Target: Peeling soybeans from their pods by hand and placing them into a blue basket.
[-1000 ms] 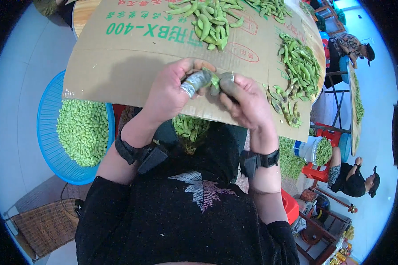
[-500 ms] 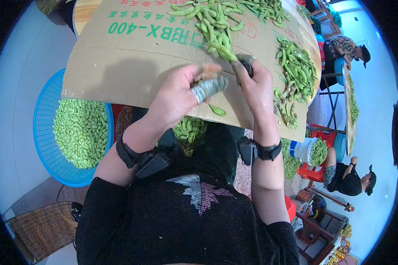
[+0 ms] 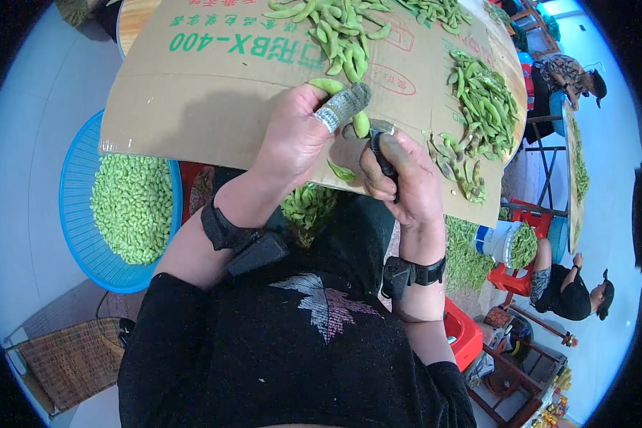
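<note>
My left hand (image 3: 292, 135) is closed over the cardboard, a grey knitted sleeve (image 3: 344, 107) covering its thumb. It grips a green soybean pod (image 3: 362, 125), whose lower end pokes out below the thumb. Another pod (image 3: 326, 85) shows by the left fingertips. Close on the right, my right hand (image 3: 406, 171) is wrapped round a small tool with a black handle (image 3: 384, 160); its working end is by the pod and too small to make out. A heap of pods (image 3: 342, 36) lies just beyond my hands. One flat green pod (image 3: 342, 171) rests near the cardboard's front edge.
Flattened cardboard (image 3: 214, 107) covers the round table. More pods (image 3: 483, 107) lie on its right. A blue basket (image 3: 70, 192) of shelled beans (image 3: 132, 210) stands at left. Pods and husks (image 3: 308, 207) sit below the table edge. Two people work at another table (image 3: 574, 178).
My left hand has moved to the right hand, and its thumb now presses on a pod. The right hand has drawn nearer to me and turned, showing the black handle.
</note>
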`<state>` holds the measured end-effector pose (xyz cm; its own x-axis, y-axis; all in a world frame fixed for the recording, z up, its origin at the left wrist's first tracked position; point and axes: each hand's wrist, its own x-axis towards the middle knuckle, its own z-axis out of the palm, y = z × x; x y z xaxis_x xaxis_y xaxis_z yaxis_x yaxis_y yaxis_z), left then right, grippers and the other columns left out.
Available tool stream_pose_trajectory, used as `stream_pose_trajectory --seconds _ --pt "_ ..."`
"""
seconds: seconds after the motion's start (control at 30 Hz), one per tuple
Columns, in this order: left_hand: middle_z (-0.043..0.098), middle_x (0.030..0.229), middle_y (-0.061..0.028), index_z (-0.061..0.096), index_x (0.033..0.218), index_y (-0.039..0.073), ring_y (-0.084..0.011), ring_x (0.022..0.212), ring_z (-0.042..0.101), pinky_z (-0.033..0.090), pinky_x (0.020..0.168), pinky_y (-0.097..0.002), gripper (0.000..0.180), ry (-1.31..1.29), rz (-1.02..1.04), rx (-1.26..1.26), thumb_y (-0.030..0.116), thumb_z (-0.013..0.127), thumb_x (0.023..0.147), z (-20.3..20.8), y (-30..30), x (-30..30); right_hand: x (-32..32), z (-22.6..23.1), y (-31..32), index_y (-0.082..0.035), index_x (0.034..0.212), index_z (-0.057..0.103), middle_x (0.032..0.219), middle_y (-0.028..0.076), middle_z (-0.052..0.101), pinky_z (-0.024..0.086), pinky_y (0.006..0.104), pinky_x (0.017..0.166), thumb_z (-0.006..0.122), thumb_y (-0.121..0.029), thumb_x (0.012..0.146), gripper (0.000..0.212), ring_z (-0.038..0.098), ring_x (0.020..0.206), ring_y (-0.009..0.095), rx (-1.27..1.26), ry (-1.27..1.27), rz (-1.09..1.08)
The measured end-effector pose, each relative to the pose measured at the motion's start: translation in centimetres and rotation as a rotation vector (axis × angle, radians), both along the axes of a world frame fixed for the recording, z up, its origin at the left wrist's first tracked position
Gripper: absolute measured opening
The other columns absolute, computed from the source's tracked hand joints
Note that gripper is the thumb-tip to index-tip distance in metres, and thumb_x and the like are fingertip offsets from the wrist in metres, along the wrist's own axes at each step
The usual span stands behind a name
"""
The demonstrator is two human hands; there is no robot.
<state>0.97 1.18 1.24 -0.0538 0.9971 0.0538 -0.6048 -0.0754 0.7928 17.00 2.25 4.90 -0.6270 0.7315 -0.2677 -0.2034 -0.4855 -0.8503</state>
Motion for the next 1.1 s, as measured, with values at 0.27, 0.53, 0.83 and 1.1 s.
stream_pose_trajectory --seconds 0.27,0.53,0.83,1.1 --pt "0.061 0.088 -0.0026 0.058 0.099 -0.001 -0.0071 0.079 0.057 0.046 0.073 -0.0216 0.017 -0.041 -0.055 0.115 0.011 0.058 0.086 -1.2 -0.4 0.6 -0.9 -0.3 -1.0 -0.004 0.095 0.052 0.057 -0.004 0.041 0.023 0.0173 0.039 0.041 -0.016 0.094 0.016 0.028 0.042 0.002 0.076 -0.106 -0.111" --pt "0.059 0.09 -0.0003 0.057 0.098 0.002 -0.0067 0.082 0.055 0.044 0.073 -0.0206 0.017 0.276 -0.032 -0.015 0.004 0.061 0.082 -0.8 -0.6 1.1 -0.8 -2.2 -1.0 -0.004 0.087 0.054 0.06 -0.003 0.048 0.03 0.018 0.043 0.049 -0.013 0.091 0.011 0.038 0.047 0.003 0.357 -0.413 -0.254" --pt "0.061 0.092 -0.0011 0.058 0.108 0.0 -0.0049 0.081 0.055 0.045 0.071 -0.0195 0.028 0.116 -0.112 -0.032 -0.002 0.059 0.081 -1.5 -0.2 0.9 0.1 -1.2 0.4 -0.005 0.094 0.057 0.055 -0.004 0.046 0.025 0.0183 0.036 0.047 -0.013 0.091 0.013 0.034 0.04 0.003 0.049 -0.209 -0.224" --pt "0.063 0.093 -0.004 0.046 0.125 0.0 -0.0091 0.079 0.058 0.047 0.07 -0.0233 0.044 0.623 0.059 0.021 -0.005 0.056 0.082 -0.3 -0.5 2.2 0.6 -0.1 2.0 -0.004 0.1 0.061 0.07 -0.003 0.059 0.042 0.0224 0.053 0.054 -0.02 0.09 0.02 0.051 0.059 0.007 1.075 -0.843 -0.614"
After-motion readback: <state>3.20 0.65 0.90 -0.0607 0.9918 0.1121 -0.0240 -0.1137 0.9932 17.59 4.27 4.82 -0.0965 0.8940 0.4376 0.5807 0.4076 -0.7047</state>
